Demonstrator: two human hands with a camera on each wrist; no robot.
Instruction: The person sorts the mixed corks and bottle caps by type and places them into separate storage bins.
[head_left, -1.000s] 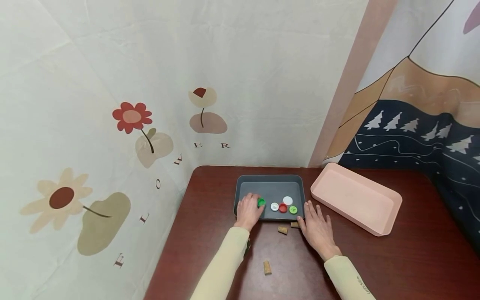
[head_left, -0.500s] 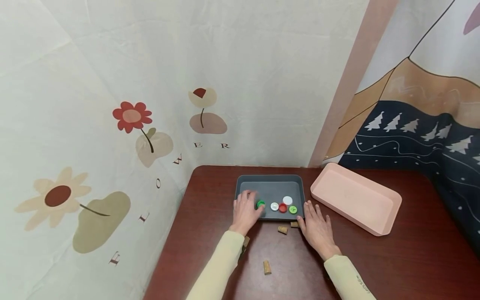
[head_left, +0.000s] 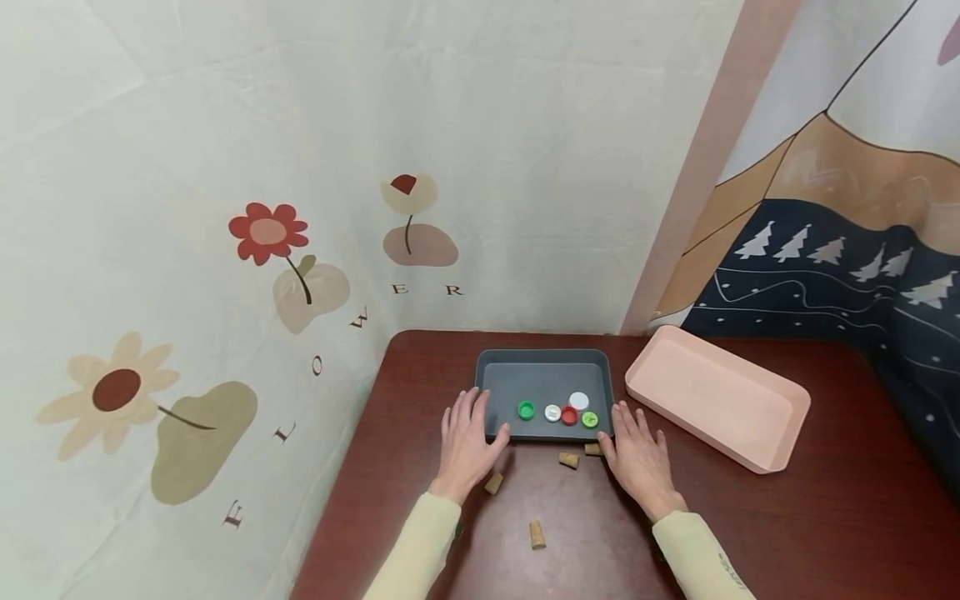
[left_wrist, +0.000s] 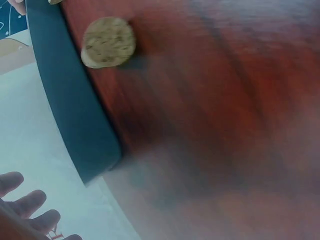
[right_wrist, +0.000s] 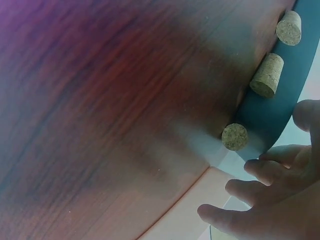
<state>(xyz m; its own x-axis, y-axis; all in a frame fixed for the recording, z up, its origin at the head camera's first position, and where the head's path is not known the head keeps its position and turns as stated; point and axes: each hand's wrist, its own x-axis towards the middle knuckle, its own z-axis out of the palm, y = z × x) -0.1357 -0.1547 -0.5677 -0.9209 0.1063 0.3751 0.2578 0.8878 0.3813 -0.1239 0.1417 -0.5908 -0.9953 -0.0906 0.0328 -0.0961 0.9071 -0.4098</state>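
Note:
My left hand point(head_left: 465, 446), fingers spread and straight, is at the left front corner of a dark grey tray point(head_left: 540, 360). At the tray's right front corner my right hand point(head_left: 637, 458) rests with straight fingers, its thumb near the rim. Neither hand holds anything. Inside the tray lie a green bottle cap point(head_left: 526, 410), a white cap point(head_left: 552, 412), a red cap point(head_left: 569, 415), a larger white cap point(head_left: 578, 401) and a light green cap point(head_left: 590, 419). One cork point(head_left: 493, 483) lies just right of my left wrist; another cork point(left_wrist: 109, 42) shows beside the tray wall in the left wrist view.
A pink tray point(head_left: 720, 392) stands angled at the right on the dark red table point(head_left: 787, 533). More corks lie before the grey tray: one cork point(head_left: 568, 460), one by my right thumb point(head_left: 592, 449), and a nearer cork point(head_left: 537, 535). A printed cloth point(head_left: 540, 167) hangs behind.
My left hand has let go of the green cap, which now lies in the tray, and has drawn back left to the tray's corner. The cork by my left wrist is uncovered. My right hand has stayed.

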